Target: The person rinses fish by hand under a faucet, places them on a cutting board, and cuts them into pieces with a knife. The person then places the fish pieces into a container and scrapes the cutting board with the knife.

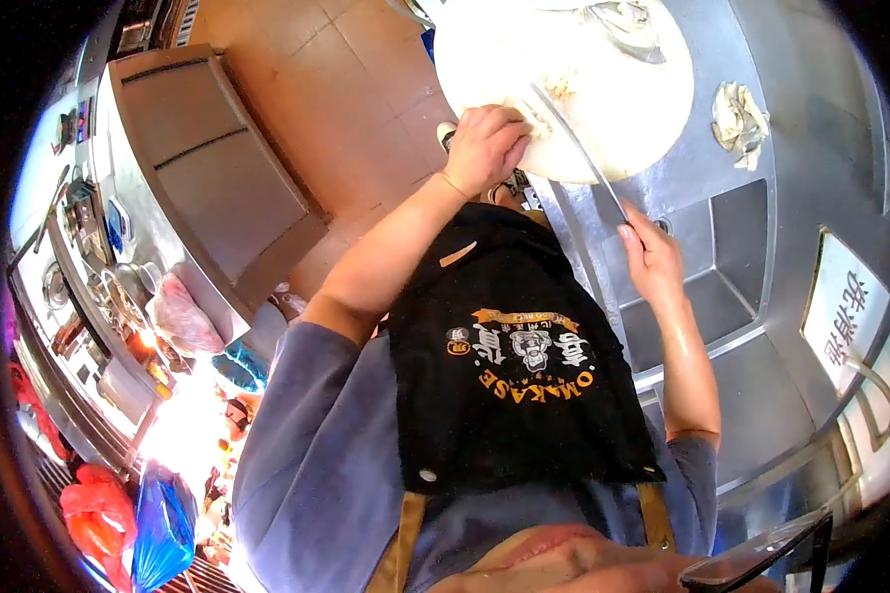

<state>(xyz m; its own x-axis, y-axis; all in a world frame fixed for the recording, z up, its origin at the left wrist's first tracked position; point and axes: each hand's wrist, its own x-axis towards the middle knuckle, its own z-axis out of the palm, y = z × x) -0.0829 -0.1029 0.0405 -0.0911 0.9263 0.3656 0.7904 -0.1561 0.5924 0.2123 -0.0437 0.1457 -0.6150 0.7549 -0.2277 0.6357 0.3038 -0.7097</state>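
Observation:
My right hand is closed around the handle of a knife, whose long blade lies slantwise over a round white cutting board. At the board's near left edge, my left hand has its fingers curled down on pale food, mostly hidden under the fingertips. Small yellowish chopped bits lie on the board just beyond the blade. A crumpled clear plastic bag rests at the far side of the board. Strong glare washes out much of the board's surface.
A metal sink lies right of my right hand. A crumpled pale cloth or bag is on the steel counter. A sign and pipes stand at the right. Tiled floor and a steel cabinet are to the left.

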